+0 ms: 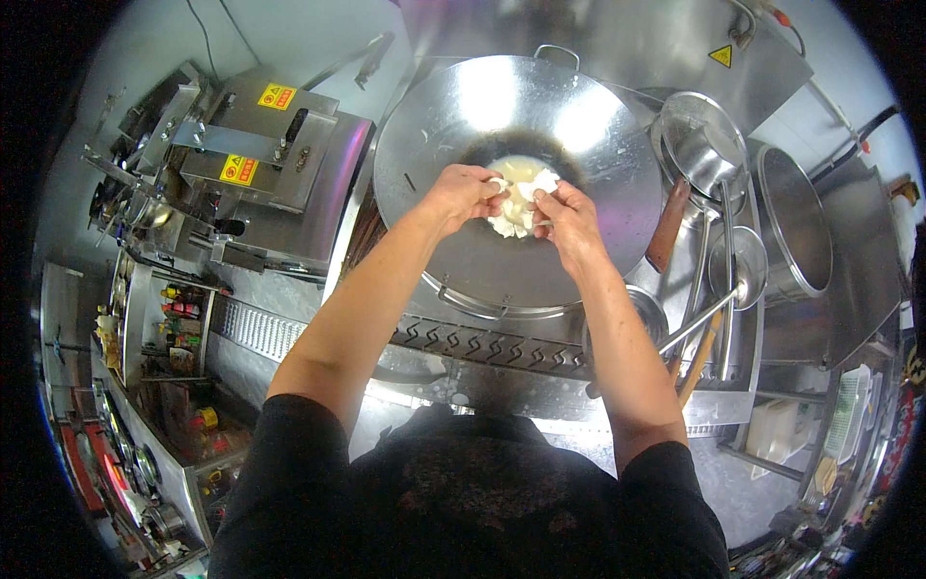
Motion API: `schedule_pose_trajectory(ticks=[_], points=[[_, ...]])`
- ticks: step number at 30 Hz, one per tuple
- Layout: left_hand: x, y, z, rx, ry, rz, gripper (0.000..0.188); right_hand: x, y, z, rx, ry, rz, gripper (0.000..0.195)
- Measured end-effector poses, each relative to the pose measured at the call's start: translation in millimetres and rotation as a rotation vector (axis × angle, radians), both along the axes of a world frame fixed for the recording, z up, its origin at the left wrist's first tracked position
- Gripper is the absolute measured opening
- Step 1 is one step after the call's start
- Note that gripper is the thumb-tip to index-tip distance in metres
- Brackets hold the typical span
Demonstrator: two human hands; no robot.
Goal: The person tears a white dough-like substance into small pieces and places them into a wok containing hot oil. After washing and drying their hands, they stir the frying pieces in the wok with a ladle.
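A large metal wok (600, 239) sits on the stove in front of me. Pale cloudy liquid (517, 170) pools at its bottom, with several white soft pieces (512, 226) lying in it. Over the pool my right hand (568, 221) pinches a white soft piece (540, 182), which could be mushroom or tofu. My left hand (463, 192), close beside it, has a smaller white bit (499, 186) between thumb and fingers. Whether the two bits are joined cannot be told. Both hands are above the wok's inside, apart from its walls.
Right of the wok stand strainers (698, 108), a metal pot (796, 224), ladle handles and a wooden-handled tool (667, 224). A metal machine with warning labels (260, 159) stands on the left. A slotted drain channel (492, 347) runs along the stove's front. Shelves with bottles (181, 311) are lower left.
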State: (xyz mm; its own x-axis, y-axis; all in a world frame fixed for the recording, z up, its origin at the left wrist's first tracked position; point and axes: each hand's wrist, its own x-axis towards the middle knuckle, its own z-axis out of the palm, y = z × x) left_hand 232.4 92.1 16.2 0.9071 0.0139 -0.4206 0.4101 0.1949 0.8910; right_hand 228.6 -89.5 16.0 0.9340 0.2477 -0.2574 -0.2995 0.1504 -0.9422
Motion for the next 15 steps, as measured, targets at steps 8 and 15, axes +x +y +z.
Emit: schedule_pose_trajectory(ticks=[8,15], points=[[1.3,-15.2,21.1,0.226,-0.116,-0.023,0.029,13.4,12.3,-2.9,-0.014,-0.025,-0.022,0.025],[9.2,-20.8,6.4,0.534,-0.346,-0.142,0.027,14.8,17.2,9.7,-0.04,-0.163,-0.047,0.023]])
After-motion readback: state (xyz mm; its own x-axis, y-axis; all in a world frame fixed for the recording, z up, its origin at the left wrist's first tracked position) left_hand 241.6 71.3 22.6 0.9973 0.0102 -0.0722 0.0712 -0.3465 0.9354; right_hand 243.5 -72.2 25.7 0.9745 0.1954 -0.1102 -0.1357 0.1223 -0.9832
